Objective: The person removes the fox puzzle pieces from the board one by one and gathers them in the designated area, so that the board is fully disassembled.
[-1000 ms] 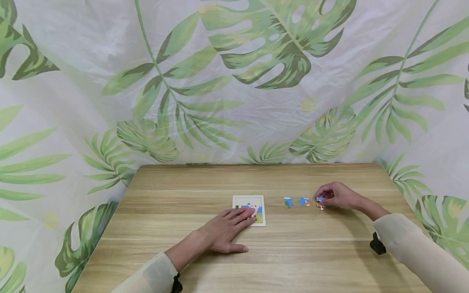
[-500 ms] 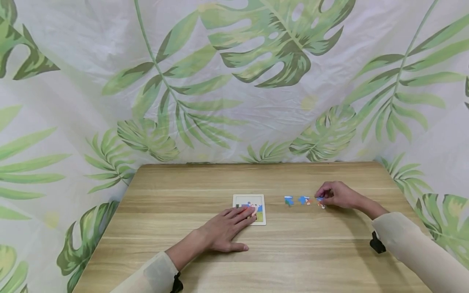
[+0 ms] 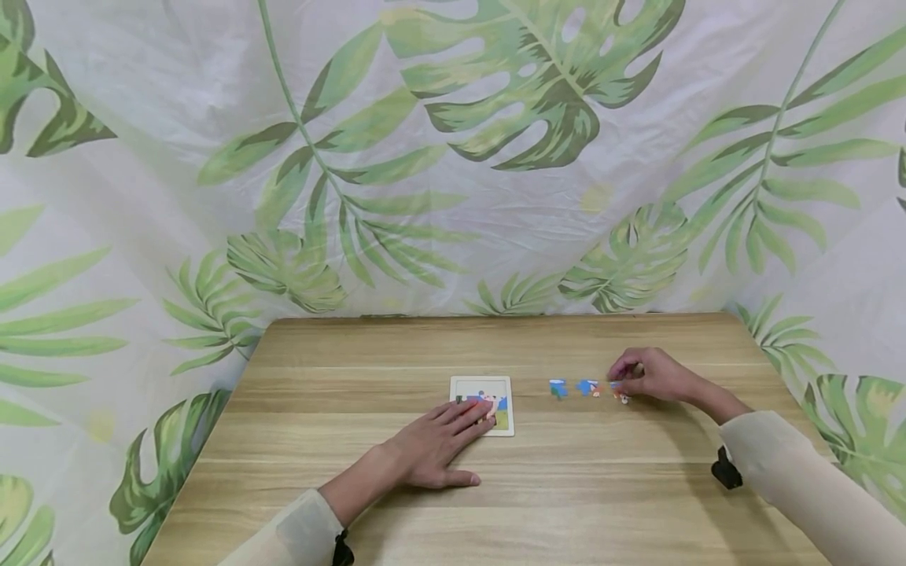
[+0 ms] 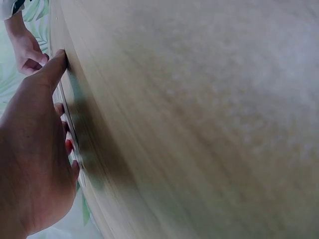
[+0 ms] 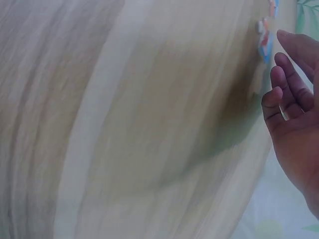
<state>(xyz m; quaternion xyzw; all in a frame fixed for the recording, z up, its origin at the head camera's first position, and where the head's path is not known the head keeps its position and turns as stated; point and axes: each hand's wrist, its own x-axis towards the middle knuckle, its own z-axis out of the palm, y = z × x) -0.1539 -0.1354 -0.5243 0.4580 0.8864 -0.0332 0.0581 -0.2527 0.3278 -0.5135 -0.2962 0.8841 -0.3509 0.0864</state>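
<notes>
My left hand (image 3: pixel 440 446) lies flat, fingers spread, over a small framed jigsaw puzzle (image 3: pixel 504 422) with a pale border. Its fingers cover part of the coloured picture, and its thumb rests on the wood. At the right, my right hand (image 3: pixel 653 376) is at a loose puzzle piece (image 3: pixel 622 398), which it partly hides. In the right wrist view this orange and blue piece (image 5: pixel 264 39) lies on the table, and a gap shows between thumb and forefinger. To its left lie another piece with blue and orange (image 3: pixel 588 387) and a blue and green one (image 3: pixel 557 387).
The wooden table (image 3: pixel 340 377) has its back edge against a leaf-printed cloth (image 3: pixel 510 228). Bare wood shows in front of the loose pieces, between the two arms. A black strap (image 3: pixel 727 469) hangs under the right sleeve.
The loose piece at my right hand has shifted very slightly, and a little less of it shows. My left hand keeps its place on the framed puzzle.
</notes>
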